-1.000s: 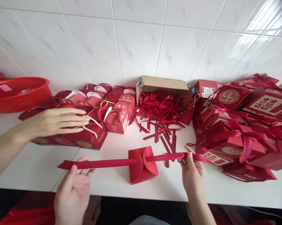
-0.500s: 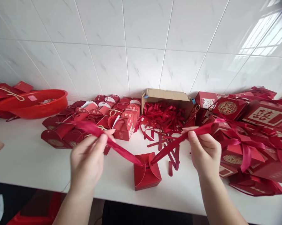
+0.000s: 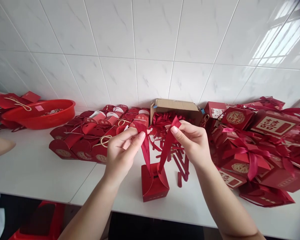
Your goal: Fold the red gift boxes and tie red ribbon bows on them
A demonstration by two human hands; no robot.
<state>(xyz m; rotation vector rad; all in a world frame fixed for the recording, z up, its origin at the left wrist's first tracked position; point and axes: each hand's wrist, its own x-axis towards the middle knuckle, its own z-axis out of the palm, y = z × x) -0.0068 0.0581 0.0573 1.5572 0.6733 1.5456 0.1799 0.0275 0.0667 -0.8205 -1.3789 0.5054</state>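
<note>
A small red gift box [image 3: 154, 190] sits upright near the table's front edge, its rounded flaps closed over the top. A dark red satin ribbon [image 3: 145, 151] runs through the top of it, and both ends rise from the box. My left hand [image 3: 125, 150] pinches one end between thumb and fingers, above and left of the box. On the other side my right hand [image 3: 192, 141] pinches the other end the same way. The two hands are a short gap apart and hold the ribbon up in a narrow V.
Several red boxes [image 3: 83, 146] stand in rows at the left, beyond them a red plastic basin [image 3: 40, 116]. A cardboard box [image 3: 176, 104] spills ribbons at the back. Ribbon-tied boxes [image 3: 242, 160] are piled right. Another person's arm [image 3: 1, 146] shows at the left edge.
My hands have come in toward each other, bringing the ribbon ends from a wide spread to close together above the box. The gift box stays in about the same place.
</note>
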